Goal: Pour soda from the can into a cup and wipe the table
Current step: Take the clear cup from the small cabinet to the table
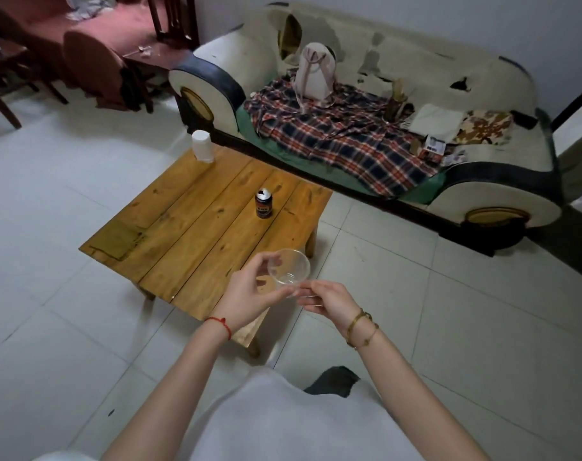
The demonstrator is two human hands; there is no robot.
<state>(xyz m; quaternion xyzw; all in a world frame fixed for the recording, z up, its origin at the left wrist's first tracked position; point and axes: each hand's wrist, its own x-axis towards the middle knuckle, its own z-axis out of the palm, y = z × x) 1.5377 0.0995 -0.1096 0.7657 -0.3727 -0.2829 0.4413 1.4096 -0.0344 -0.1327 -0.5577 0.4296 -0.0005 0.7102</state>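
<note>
Here the clear plastic cup (289, 269) is held in the air over the near right corner of the wooden table (196, 227), tilted so its mouth faces the camera, and nothing shows inside it. The left hand (249, 291) curls round its left side, thumb and fingers clamped on the wall. The right hand (329, 299) pinches at the cup's lower edge with its fingertips; what exactly they grip there is too faint to tell. The soda can (263, 203) stands upright near the table's middle, its top already opened, well apart from the cup. A stack of white cups (203, 145) stands upside down at the far left corner. A yellowish cloth (118, 237) lies flat at the near left edge. Beyond the table, a worn sofa (366, 94) carries a plaid blanket (343, 144) and a pale bag (313, 74).
</note>
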